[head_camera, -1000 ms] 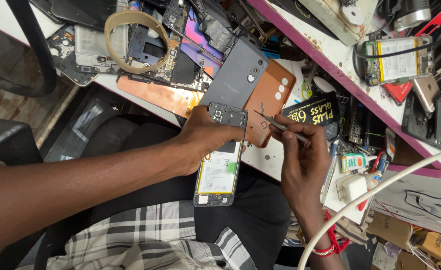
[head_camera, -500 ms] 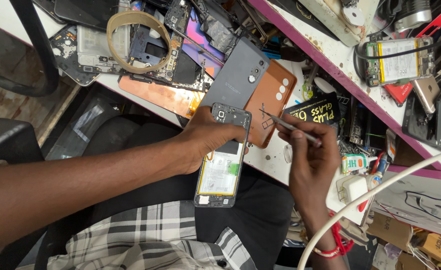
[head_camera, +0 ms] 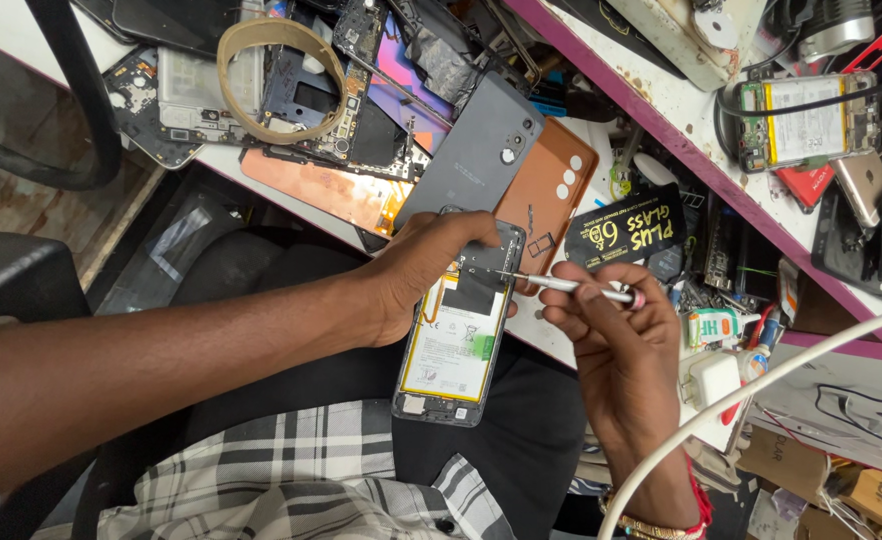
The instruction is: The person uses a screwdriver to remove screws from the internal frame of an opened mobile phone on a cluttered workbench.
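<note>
An opened phone [head_camera: 453, 345] with its back off lies over my lap, its white and yellow battery showing. My left hand [head_camera: 423, 268] grips the phone's upper end from the left. My right hand [head_camera: 611, 335] pinches a small silver screwdriver [head_camera: 561, 285] with a pink end. The screwdriver's tip rests on the phone's upper part, just right of my left fingers.
A grey phone back cover [head_camera: 476, 155] and an orange one [head_camera: 546, 190] lie on the bench edge beyond the phone. Circuit boards [head_camera: 346, 90], a roll of tape [head_camera: 279, 70], a black packet [head_camera: 626, 230], a spare battery [head_camera: 811, 120] and a white cable [head_camera: 761, 390] crowd around.
My left hand has slid up and over the phone's top. The screwdriver has swung from pointing up-left to lying nearly level, its tip now on the phone.
</note>
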